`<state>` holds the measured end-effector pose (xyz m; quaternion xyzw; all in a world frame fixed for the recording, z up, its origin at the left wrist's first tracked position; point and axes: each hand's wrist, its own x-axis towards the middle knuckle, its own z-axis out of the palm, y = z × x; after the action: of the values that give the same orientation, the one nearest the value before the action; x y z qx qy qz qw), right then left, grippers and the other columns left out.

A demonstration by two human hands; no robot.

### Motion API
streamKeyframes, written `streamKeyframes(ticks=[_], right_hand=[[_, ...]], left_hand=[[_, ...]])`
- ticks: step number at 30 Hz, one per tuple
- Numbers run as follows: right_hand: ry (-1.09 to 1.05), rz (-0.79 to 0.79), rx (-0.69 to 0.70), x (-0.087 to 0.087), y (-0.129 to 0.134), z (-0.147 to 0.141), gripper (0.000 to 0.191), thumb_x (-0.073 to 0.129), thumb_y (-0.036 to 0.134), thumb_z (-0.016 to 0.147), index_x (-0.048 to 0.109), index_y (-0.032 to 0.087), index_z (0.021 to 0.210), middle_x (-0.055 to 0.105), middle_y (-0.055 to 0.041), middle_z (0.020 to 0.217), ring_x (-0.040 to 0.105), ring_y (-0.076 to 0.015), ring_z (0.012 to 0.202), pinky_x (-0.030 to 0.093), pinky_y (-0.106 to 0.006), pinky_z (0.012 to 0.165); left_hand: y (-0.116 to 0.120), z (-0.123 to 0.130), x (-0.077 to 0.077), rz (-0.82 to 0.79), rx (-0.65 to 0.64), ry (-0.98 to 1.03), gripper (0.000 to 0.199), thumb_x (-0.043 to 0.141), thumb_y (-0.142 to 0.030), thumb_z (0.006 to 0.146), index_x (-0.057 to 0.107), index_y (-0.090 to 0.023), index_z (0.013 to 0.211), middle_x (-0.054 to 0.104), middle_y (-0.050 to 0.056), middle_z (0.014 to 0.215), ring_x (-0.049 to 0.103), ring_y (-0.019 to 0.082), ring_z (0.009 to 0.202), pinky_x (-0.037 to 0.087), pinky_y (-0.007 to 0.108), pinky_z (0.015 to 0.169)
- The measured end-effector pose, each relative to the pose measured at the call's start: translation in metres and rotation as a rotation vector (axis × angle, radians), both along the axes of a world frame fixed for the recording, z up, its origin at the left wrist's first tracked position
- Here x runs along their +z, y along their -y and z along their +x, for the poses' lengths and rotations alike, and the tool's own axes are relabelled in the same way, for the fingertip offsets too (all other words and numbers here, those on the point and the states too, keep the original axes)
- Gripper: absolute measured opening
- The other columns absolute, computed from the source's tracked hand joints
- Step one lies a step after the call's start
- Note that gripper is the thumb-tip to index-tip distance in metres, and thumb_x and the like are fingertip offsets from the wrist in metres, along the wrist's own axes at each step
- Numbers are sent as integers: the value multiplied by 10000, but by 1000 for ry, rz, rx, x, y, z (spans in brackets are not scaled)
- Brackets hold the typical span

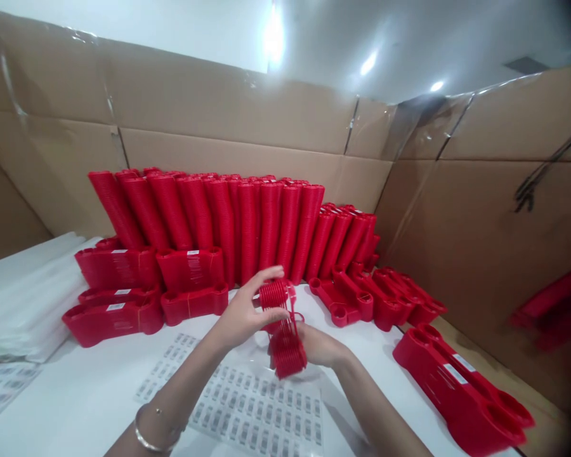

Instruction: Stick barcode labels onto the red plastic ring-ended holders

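Observation:
Both hands hold one stack of thin red plastic pieces (pixel 285 343) above the white table. My left hand (pixel 254 308) grips its upper left part, thumb and fingers around the ridged edges. From the right side, my right hand (pixel 316 346) holds the stack near its middle, its fingers mostly hidden behind it. The stack is tilted, with a loop of red plastic standing out on its right side. Below the hands lies a sheet of small printed labels (pixel 252 406).
Tall red stacks (pixel 247 235) line the back before a cardboard wall (pixel 219 108). Labelled red bundles (pixel 117 317) sit left, beside white foam sheets (pixel 33 292). Loose red pieces (pixel 347 298) lie right of the hands; a large labelled bundle (pixel 461 393) is at the right edge.

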<state>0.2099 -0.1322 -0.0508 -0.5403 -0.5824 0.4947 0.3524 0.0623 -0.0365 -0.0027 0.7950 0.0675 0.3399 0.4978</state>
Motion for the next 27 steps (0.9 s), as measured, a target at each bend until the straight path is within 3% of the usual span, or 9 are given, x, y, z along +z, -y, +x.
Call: streamKeyframes(ticks=[2, 4, 7, 9, 14, 17, 22, 25, 27], right_hand=[[-107, -27, 30, -6, 0, -7, 226, 626, 269, 679, 655, 104, 830, 639, -46, 721, 605, -162, 707, 490, -302, 681], [-183, -66, 37, -12, 0, -12, 259, 660, 268, 655, 665, 111, 860, 640, -42, 733, 606, -161, 731, 487, -300, 706], [-200, -123, 24, -20, -2, -15, 260, 698, 270, 616, 672, 123, 829, 640, -32, 743, 601, -153, 706, 485, -277, 674], [-218, -151, 15, -24, -4, -15, 236, 700, 262, 606, 664, 120, 791, 629, -20, 703, 592, -142, 644, 483, -273, 633], [-257, -102, -13, -24, -3, -15, 151, 685, 181, 598, 628, 110, 719, 605, -1, 638, 584, -133, 617, 466, -252, 607], [-313, -160, 64, -21, 0, -22, 205, 672, 214, 623, 627, 116, 797, 630, -25, 688, 613, -160, 649, 472, -256, 590], [-326, -156, 33, -14, 6, -34, 275, 582, 222, 680, 597, 122, 936, 631, -23, 669, 611, -143, 557, 464, -231, 504], [-286, -85, -22, -8, 9, -26, 283, 544, 202, 693, 578, 121, 962, 620, -24, 641, 594, -134, 526, 452, -225, 475], [-282, 19, -116, -3, 11, -18, 262, 533, 183, 686, 580, 119, 936, 602, -14, 604, 587, -135, 535, 463, -243, 499]], left_hand=[[4, -5, 6, 210, 46, -75, 538, 664, -356, 707, 467, -292, 1203, 483, 46, 1213, 469, 219, 1118, 383, 350, 957], [7, -9, 8, 344, 106, -114, 557, 661, -379, 704, 460, -303, 1218, 509, 33, 1140, 504, 199, 1050, 397, 335, 935], [9, -12, 7, 442, 156, -163, 533, 634, -403, 723, 465, -293, 1217, 511, 29, 1054, 548, 168, 923, 447, 303, 849], [7, -13, 5, 473, 165, -155, 407, 606, -384, 752, 541, -249, 1131, 514, 39, 1039, 557, 162, 900, 455, 289, 831], [-7, -16, 2, 410, 142, -72, 274, 555, -328, 794, 598, -206, 1037, 577, 51, 1087, 549, 182, 1002, 430, 299, 900], [-9, -20, 3, 379, 128, -84, 319, 570, -353, 778, 597, -215, 1065, 597, 44, 1096, 555, 194, 1012, 433, 316, 908], [-5, -21, 2, 341, 112, -69, 336, 580, -349, 773, 592, -212, 1079, 592, 44, 1114, 547, 198, 1029, 417, 333, 932], [-9, -24, 5, 266, 111, 18, 448, 569, -339, 784, 478, -219, 1206, 517, 58, 1217, 511, 198, 1081, 395, 340, 951], [-16, -31, 9, 231, 211, 147, 462, 514, -341, 821, 397, -207, 1248, 480, 73, 1234, 495, 190, 1089, 396, 344, 942]])
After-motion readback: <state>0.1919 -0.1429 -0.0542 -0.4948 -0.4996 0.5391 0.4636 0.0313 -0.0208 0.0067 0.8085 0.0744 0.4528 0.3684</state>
